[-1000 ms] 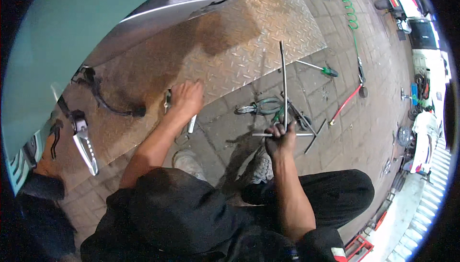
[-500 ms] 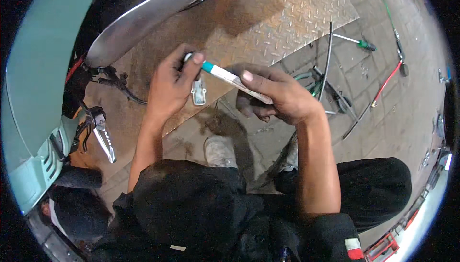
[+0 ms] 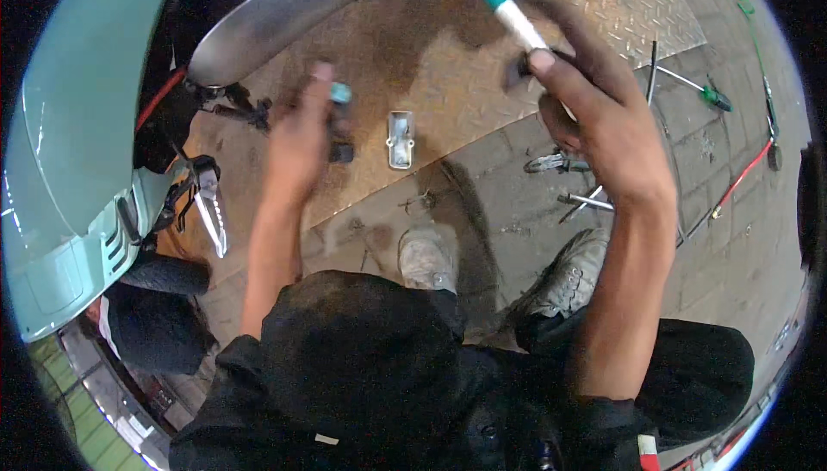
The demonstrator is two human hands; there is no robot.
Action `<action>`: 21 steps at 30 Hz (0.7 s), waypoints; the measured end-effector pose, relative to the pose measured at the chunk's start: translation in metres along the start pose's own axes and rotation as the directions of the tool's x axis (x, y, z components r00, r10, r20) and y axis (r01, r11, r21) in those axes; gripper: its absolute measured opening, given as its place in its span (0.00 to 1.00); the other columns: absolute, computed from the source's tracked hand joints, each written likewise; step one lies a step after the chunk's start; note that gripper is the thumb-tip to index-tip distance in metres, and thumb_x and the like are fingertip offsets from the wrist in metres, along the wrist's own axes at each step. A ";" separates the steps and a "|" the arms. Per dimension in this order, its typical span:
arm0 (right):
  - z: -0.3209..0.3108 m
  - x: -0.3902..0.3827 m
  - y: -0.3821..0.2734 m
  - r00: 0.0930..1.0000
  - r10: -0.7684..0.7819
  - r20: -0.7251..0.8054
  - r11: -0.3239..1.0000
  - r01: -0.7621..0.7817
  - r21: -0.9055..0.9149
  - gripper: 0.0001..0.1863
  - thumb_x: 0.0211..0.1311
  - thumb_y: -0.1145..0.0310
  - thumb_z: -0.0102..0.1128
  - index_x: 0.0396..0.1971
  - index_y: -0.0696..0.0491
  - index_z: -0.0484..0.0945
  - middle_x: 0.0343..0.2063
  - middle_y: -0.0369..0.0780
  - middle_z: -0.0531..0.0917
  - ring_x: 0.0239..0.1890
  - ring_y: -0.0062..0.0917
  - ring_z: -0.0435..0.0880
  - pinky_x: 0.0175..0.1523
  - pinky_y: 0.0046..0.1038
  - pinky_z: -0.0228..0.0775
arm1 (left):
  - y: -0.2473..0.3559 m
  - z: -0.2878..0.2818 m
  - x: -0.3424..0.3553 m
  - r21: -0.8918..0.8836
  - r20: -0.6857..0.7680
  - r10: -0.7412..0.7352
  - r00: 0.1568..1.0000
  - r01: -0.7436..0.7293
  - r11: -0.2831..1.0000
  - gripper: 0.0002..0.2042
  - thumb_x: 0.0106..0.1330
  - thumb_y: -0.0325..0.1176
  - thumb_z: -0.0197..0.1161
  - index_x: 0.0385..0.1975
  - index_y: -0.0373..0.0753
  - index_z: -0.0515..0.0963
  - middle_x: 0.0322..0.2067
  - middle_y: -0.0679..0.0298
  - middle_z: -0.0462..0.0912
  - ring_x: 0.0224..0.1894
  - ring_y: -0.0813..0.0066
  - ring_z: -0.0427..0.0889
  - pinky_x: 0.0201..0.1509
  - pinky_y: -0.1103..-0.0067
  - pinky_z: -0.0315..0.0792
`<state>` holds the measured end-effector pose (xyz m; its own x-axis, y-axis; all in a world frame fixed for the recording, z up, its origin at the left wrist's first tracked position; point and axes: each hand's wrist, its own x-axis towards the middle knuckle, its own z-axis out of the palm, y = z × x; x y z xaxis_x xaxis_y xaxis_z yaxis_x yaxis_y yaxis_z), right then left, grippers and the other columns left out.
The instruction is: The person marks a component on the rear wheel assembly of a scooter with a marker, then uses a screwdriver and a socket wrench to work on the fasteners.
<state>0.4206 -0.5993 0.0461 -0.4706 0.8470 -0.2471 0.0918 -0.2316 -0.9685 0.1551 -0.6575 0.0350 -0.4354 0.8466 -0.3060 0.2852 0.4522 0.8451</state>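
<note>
My right hand (image 3: pixel 594 109) is closed round a slim white tube with a teal conical tip (image 3: pixel 519 23), which points up and to the left over the steel plate. My left hand (image 3: pixel 297 131) is blurred by motion; a small teal piece (image 3: pixel 341 93) shows at its fingers, its kind unclear. Just below those fingers is a small dark block (image 3: pixel 342 152), and I cannot tell whether the hand touches it. Between both hands, a small pale oblong housing with two side lugs (image 3: pixel 401 139) lies on the plate, its hollow facing up.
A rusty tread plate (image 3: pixel 465 83) covers part of the paved floor (image 3: pixel 508 161). Pale green bodywork (image 3: pixel 82 127) and a grey curved fender (image 3: pixel 258 19) stand at left. Pliers (image 3: pixel 551 164), a green-handled screwdriver (image 3: pixel 715 98) and a red hose (image 3: pixel 743 170) lie at right.
My hands have moved apart: the right carried the white tube up and right, its teal tip now away from my left hand. The pale housing now shows fully, and the view has shifted.
</note>
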 end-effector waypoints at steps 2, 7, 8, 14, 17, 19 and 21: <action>0.002 0.018 0.013 0.975 -0.057 -0.215 0.984 0.091 0.151 0.30 0.59 0.69 0.59 0.62 0.54 0.62 0.40 0.39 0.79 0.24 0.14 0.71 0.27 0.16 0.63 | -0.003 0.024 -0.016 0.056 0.162 0.012 0.987 -0.021 0.998 0.23 0.66 0.53 0.55 0.31 0.34 0.76 0.23 0.70 0.74 0.27 0.82 0.71 0.33 0.80 0.66; 0.032 0.044 0.033 0.928 -0.266 -0.263 0.913 0.329 0.241 0.40 0.38 0.63 0.79 0.53 0.60 0.69 0.34 0.36 0.80 0.31 0.15 0.76 0.34 0.18 0.69 | -0.136 0.040 -0.063 0.277 0.402 0.250 0.881 -0.377 0.884 0.17 0.60 0.42 0.64 0.41 0.36 0.75 0.26 0.54 0.78 0.31 0.61 0.80 0.37 0.69 0.72; 0.032 0.047 0.035 0.909 -0.249 -0.335 0.938 0.313 0.152 0.36 0.39 0.63 0.78 0.49 0.61 0.72 0.30 0.35 0.79 0.30 0.15 0.76 0.33 0.18 0.68 | -0.154 0.040 -0.079 0.269 0.528 0.270 0.805 -0.460 0.846 0.16 0.57 0.40 0.65 0.40 0.35 0.76 0.25 0.51 0.78 0.31 0.56 0.79 0.36 0.67 0.72; 0.034 0.074 0.053 0.898 0.075 -0.433 0.741 0.240 0.627 0.26 0.63 0.44 0.48 0.41 0.55 0.75 0.23 0.35 0.77 0.25 0.21 0.74 0.34 0.24 0.66 | -0.201 0.062 -0.155 0.133 0.648 0.406 0.645 -0.620 0.773 0.14 0.50 0.39 0.67 0.29 0.37 0.75 0.23 0.55 0.76 0.27 0.57 0.78 0.29 0.67 0.72; 0.055 0.099 0.049 0.931 0.045 -0.362 0.541 0.282 0.792 0.23 0.63 0.47 0.50 0.41 0.54 0.75 0.26 0.36 0.79 0.28 0.22 0.76 0.38 0.25 0.67 | -0.216 0.064 -0.156 0.366 0.648 0.274 0.710 -0.607 0.706 0.15 0.45 0.40 0.68 0.29 0.39 0.76 0.21 0.57 0.76 0.24 0.58 0.78 0.24 0.66 0.71; 0.060 0.104 0.048 0.944 0.035 -0.327 0.455 0.277 0.847 0.18 0.61 0.52 0.55 0.40 0.52 0.75 0.28 0.36 0.80 0.30 0.22 0.76 0.41 0.28 0.68 | -0.216 0.066 -0.157 0.378 0.617 0.292 0.731 -0.601 0.704 0.16 0.43 0.40 0.68 0.31 0.41 0.77 0.22 0.58 0.76 0.23 0.59 0.78 0.23 0.66 0.70; 0.062 0.116 0.051 0.917 0.046 -0.396 0.411 0.344 0.844 0.14 0.58 0.59 0.60 0.37 0.53 0.76 0.29 0.36 0.80 0.30 0.22 0.77 0.42 0.28 0.69 | -0.219 0.068 -0.157 0.382 0.588 0.315 0.745 -0.599 0.704 0.18 0.41 0.40 0.68 0.34 0.43 0.78 0.22 0.60 0.77 0.22 0.60 0.78 0.21 0.66 0.70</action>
<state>0.3162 -0.5427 -0.0297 -0.0798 0.9556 -0.2836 -0.8650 -0.2078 -0.4567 0.2188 -0.8701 -0.1320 0.2679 0.9380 -0.2199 0.7878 -0.0819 0.6105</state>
